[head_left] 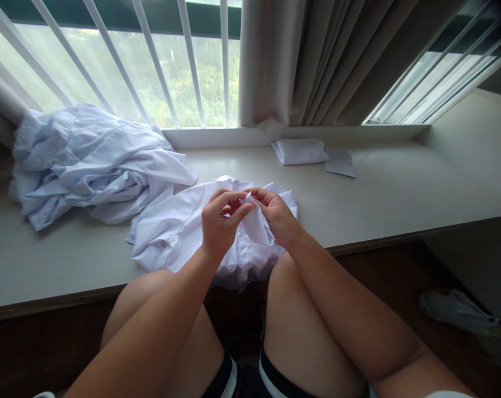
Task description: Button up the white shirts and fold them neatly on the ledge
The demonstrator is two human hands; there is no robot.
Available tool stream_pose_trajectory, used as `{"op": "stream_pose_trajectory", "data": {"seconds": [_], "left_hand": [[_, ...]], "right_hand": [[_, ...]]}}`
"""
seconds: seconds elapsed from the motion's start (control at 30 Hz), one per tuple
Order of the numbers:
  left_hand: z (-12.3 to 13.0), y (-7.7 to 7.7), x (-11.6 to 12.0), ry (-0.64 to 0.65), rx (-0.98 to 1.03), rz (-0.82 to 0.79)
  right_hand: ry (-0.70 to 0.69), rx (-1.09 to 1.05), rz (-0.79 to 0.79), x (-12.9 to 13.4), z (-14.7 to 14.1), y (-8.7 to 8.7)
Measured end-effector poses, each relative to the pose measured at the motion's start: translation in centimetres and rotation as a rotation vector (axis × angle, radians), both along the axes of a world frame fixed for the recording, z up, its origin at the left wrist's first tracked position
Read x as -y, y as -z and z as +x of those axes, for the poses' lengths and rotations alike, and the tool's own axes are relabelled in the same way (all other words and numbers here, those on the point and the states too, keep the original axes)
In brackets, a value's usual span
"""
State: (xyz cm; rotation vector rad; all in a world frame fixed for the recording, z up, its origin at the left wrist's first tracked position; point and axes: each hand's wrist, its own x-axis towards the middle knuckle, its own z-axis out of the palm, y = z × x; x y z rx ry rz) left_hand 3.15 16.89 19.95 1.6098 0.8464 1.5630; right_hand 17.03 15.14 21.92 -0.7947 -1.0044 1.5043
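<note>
A white cloth garment (184, 221) lies bunched on the counter in front of me, its near edge hanging over towards my knees. My left hand (223, 217) pinches a raised edge of it between thumb and forefinger. Close against it, my right hand (275, 213) grips the same edge, with a small flap of the cloth hanging down between the two hands. The fingertips nearly meet, and whatever else they may hold is too small to make out.
A large heap of white cloth (96, 160) sits on the counter (399, 193) to the left. Near the window sill are a folded white cloth (300, 151) and a smaller flat piece (339, 162). Curtains (270, 61) hang behind. A plastic bag (453, 307) is on the floor at right.
</note>
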Motion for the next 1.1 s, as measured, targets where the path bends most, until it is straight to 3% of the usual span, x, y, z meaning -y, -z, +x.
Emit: {"op": "stream_pose_trajectory", "data": {"seconds": [0.27,0.47,0.73,0.97,1.1], "left_hand": [[-0.2,-0.5,-0.4,0.0,-0.029,0.018],[-0.6,-1.2,-0.6,0.167,0.052,-0.123],[-1.0,-2.0,-0.8,0.314,0.009,-0.376],[-1.3,-2.0,-0.7,0.27,-0.096,-0.256],[-1.2,-2.0,-0.5,0.296,-0.086,-0.291]], "right_hand": [[0.044,0.041,0.048,-0.3,0.5,0.3],[0.036,0.088,0.128,-0.4,1.1,0.4],[0.078,0.213,0.173,-0.7,1.4,0.5],[0.064,0.337,0.272,-0.8,1.6,0.6],[0.052,0.365,0.299,-0.6,1.6,0.5]]}}
